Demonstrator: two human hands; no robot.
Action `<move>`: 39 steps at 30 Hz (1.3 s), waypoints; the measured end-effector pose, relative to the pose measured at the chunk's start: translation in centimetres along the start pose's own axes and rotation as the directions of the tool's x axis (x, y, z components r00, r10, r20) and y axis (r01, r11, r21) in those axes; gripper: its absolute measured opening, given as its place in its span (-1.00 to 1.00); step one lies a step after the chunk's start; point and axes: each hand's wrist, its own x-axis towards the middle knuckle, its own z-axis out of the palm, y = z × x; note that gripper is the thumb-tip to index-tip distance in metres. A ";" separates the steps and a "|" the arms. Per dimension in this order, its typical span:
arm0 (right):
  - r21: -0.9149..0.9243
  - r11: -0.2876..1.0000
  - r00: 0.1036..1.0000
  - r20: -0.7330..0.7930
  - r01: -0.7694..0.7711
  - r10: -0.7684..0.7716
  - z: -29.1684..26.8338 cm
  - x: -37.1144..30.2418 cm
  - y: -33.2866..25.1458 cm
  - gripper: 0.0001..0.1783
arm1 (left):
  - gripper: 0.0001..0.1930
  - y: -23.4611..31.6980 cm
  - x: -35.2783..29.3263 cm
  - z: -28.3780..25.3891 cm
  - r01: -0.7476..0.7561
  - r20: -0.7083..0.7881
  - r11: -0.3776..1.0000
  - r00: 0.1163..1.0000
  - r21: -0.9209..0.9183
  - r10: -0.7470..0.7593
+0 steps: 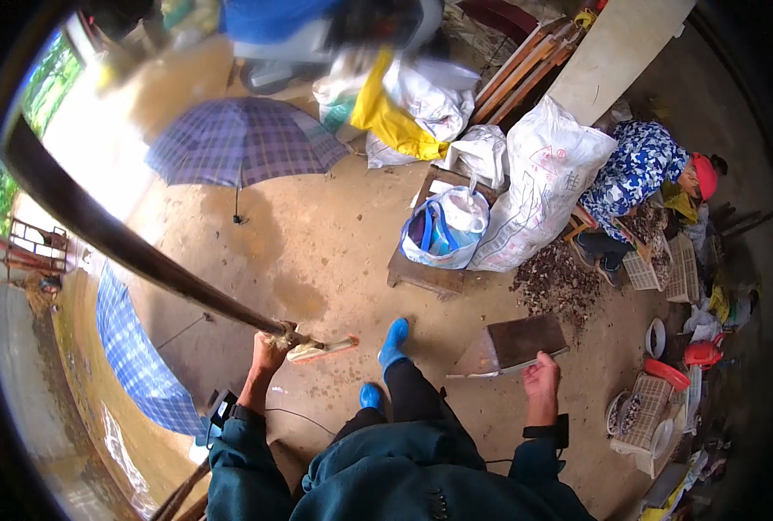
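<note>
A: What does the left hand (267, 354) have?

B: Its grip is closed round the lower end of a long dark broom handle (135, 252), which slants up and away to the person's left. Just right of that grip sits the broom's head (321, 349), pale with an orange edge, low over the concrete floor (334, 234).

A: And farther left of that hand?

B: A blue checked umbrella (139, 356) lies open on the floor beyond the left hand, and a purple checked umbrella (243, 139) stands open well ahead of it.

A: Between the two hands?

B: The person's blue boots (393, 343), one set forward, one nearer the body.

A: The right hand (541, 379)?

B: It is at the near edge of a flat metal dustpan (517, 343), fingers curled about that edge; how tightly the grip closes cannot be told. The pan lies tilted just ahead of the hand, its dark plate facing up.

A: What lies past the pan?

B: Ahead of the right hand, a heap of dark debris (556, 282) on the floor. Beyond it a bulging white sack (538, 187) leans beside a blue-and-white bag (445, 227) on a low wooden stool (421, 273).

A: To the right of that hand?

B: Another person in a blue patterned top (634, 169) sits bent over, with white plastic baskets (647, 408) and a red bowl (666, 373) near the right hand's outer side.
</note>
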 end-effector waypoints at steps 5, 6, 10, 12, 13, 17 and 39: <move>0.116 0.964 0.970 -0.040 0.241 -0.238 6.3 -0.4 -6.0 -0.87 | -0.84 2.5 9.4 0.7 0.059 0.037 0.997 0.998 -0.053 -0.057; 0.190 0.947 0.964 0.007 0.260 -0.266 8.3 -0.4 -7.0 -0.89 | -0.81 2.0 11.2 0.7 0.065 0.025 0.990 0.998 -0.122 -0.062; 0.262 0.929 0.957 0.050 0.263 -0.285 12.8 0.4 -10.3 -0.98 | -0.80 4.6 18.8 0.8 -0.053 -0.005 0.999 0.999 -0.009 0.052; 0.312 0.911 0.954 0.038 0.271 -0.297 15.8 0.2 -11.8 -0.98 | -0.81 5.2 22.1 0.8 -0.045 0.008 0.999 0.999 0.012 0.045; 0.360 0.890 0.950 0.031 0.279 -0.310 17.4 -0.2 -12.7 -0.97 | -0.80 5.7 24.0 1.0 -0.069 0.031 0.997 0.997 -0.039 0.071; 0.505 0.832 0.948 0.076 0.231 -0.309 20.5 0.6 -14.4 -0.92 | -0.81 6.6 29.9 2.2 -0.111 0.100 0.993 0.989 0.040 0.106; 0.820 0.569 0.952 0.220 -0.063 -0.212 43.2 5.5 -9.9 -0.92 | -0.80 7.5 49.8 9.0 -0.051 0.375 0.893 0.896 -0.446 0.239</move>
